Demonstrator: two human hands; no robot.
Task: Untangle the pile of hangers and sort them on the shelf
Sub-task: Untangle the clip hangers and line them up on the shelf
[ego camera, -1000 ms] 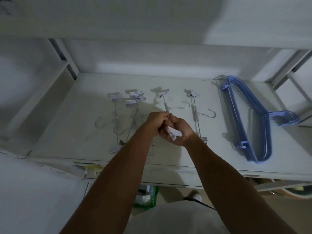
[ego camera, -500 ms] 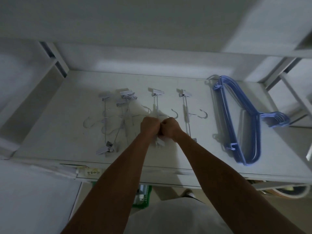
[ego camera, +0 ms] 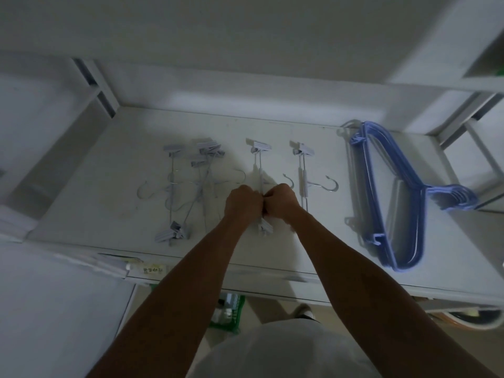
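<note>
White shelf (ego camera: pixel 114 186) bearing a metal clip hanger (ego camera: pixel 261 165) at centre, its rod gripped in the curled fingers of left hand (ego camera: pixel 242 204) and right hand (ego camera: pixel 282 201); blue hangers (ego camera: pixel 420 186) at 3 o'clock, tangled pile (ego camera: pixel 199 186) at 9 o'clock.

**Bare Forearms, Pale Top**

The left forearm (ego camera: pixel 174 290) and right forearm (ego camera: pixel 368 282) are bare from the left hand (ego camera: pixel 242 205) and right hand (ego camera: pixel 282 203) back to the lower edge. Behind the hands, a plain off-white garment (ego camera: pixel 286 347) covers the torso. Just ahead of it, below the right hand, shows the toe of a light shoe (ego camera: pixel 304 311).
</note>
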